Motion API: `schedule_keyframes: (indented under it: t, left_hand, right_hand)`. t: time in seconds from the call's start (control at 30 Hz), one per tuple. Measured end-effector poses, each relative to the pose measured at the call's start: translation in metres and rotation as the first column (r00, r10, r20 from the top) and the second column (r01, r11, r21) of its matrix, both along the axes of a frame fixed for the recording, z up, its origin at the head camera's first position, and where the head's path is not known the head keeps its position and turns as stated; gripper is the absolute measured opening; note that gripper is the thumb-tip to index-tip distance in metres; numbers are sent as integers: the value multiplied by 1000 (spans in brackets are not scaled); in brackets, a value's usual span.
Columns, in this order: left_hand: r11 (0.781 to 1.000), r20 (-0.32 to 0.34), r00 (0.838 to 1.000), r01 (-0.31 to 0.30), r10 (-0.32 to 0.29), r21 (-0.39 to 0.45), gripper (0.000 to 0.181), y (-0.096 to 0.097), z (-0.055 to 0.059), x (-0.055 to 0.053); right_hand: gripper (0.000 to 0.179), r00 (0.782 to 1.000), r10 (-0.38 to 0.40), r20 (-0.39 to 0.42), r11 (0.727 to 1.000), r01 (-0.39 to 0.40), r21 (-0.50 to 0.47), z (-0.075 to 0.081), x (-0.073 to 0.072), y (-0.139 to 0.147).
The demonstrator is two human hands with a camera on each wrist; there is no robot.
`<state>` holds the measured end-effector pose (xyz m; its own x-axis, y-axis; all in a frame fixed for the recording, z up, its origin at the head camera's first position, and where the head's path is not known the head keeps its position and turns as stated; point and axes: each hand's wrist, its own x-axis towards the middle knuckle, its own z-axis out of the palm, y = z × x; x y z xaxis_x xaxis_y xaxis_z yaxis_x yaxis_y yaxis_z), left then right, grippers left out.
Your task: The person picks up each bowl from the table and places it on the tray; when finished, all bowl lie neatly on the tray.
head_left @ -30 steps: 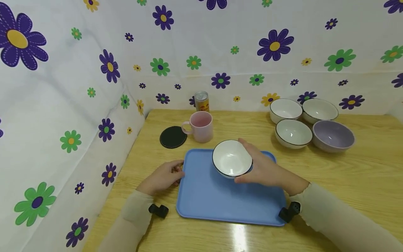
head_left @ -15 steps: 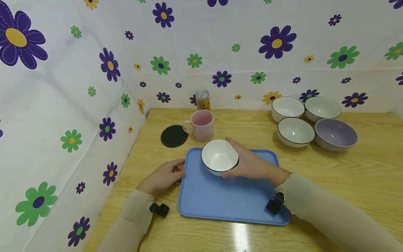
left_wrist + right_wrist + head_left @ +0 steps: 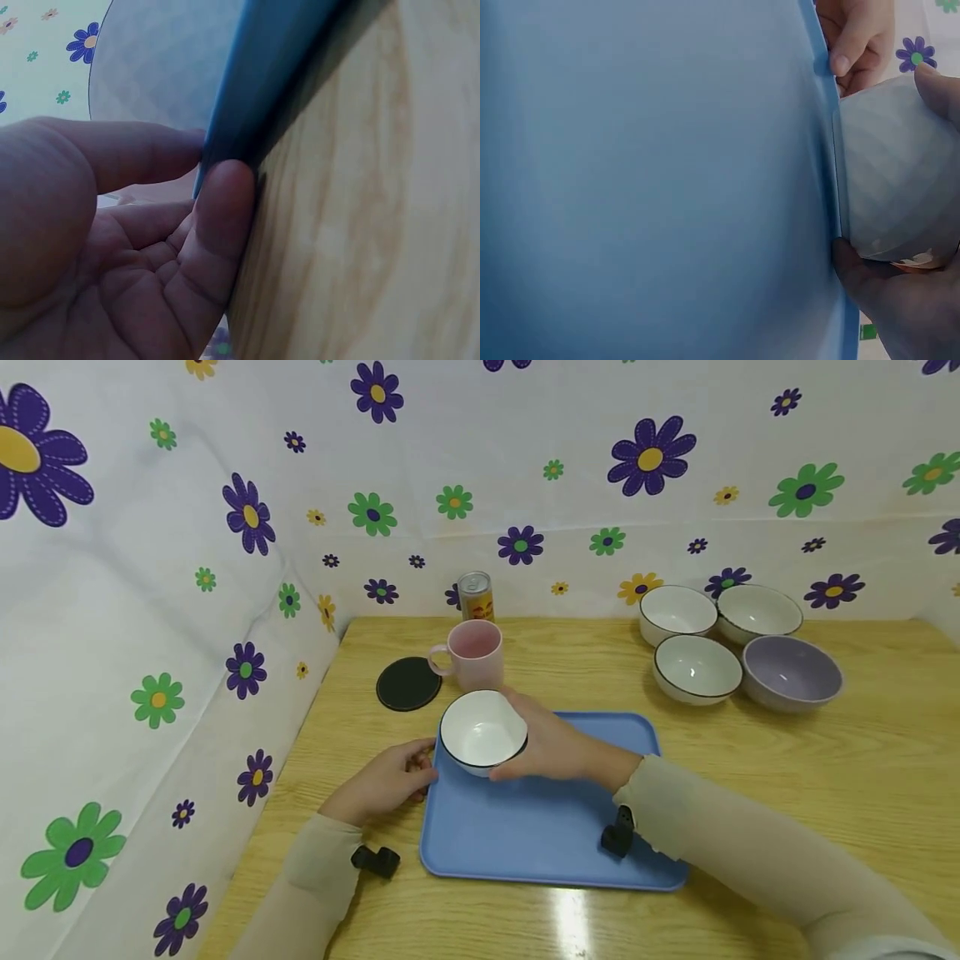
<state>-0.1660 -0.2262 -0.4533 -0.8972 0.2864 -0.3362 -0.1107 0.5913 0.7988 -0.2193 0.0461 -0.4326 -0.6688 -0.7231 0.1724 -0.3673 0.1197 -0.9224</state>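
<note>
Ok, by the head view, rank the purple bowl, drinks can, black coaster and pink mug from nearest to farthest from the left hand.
1. Black coaster: just beyond the left hand.
2. Pink mug: to the coaster's right.
3. Drinks can: behind the mug.
4. Purple bowl: far off to the right.

Straight to a white dark-rimmed bowl, faceted outside, mouth up, gripped at its right side, and over the far-left corner of a blue rectangular tray, round-cornered, flat on the worktop, pinched at its left edge!
</note>
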Motion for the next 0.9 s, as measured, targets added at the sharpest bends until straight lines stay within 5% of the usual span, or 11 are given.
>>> schedule_keyframes:
  t: [0.1,0.33,0.43,0.63,0.9]
  left_hand:
    - [1000,-2,1000,5,-5,2,55,0,0,-1]
    - [1000,-29,999,16,-16,3,34,0,0,-3]
    - [999,-37,999,34,-34,5,23,-1,0,-3]
    - [999,-42,998,51,-51,9,10,0,2,-3]
    - [999,-41,998,52,-52,9,22,-2,-3,-3]
  right_hand:
    - [98,999,13,-35,1000,-13,-14,5,1,-5]
    - [101,988,3,-157,999,6,53,-11,-13,-13]
    - [99,991,-12,-133,998,20,59,-1,-7,-15]
    - [101,991,-28,-127,994,42,105,-6,-9,-16]
    - [104,988,-15,-155,992,34,124,-15,-11,-17]
